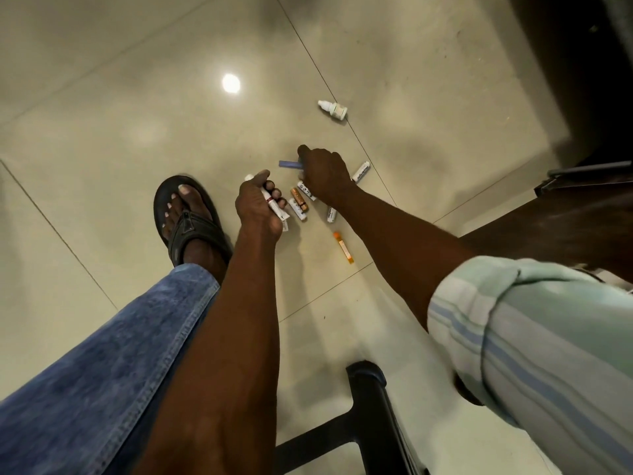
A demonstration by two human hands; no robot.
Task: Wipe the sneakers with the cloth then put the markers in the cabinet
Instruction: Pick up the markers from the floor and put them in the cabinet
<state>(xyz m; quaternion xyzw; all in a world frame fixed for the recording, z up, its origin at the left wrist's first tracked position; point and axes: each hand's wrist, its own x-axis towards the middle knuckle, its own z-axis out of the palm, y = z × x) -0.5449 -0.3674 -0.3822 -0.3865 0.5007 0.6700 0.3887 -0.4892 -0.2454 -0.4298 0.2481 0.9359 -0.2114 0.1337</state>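
Most of the view is pale tiled floor (102,97), with a dark wooden cabinet (582,80) cut off along the right edge, so its doors and inside cannot be made out. One jeans leg (102,354) runs down to a sandalled foot (190,217) on the tiles. A black frame (373,406) at the bottom is only partly seen.

The left hand (257,207) is closed around a white marker (274,204), whose ends poke out above and below the fist. The right hand (323,169) pinches a blue marker (289,163) at one end; its fingers hide the grip and part of the pile beneath.

Several loose markers (299,204) lie bunched on the floor between and under the hands, labels too small to read. An orange marker (342,246) lies apart, nearer the person, and a small white bottle (334,109) sits well beyond. No sneakers or cloth can be seen.
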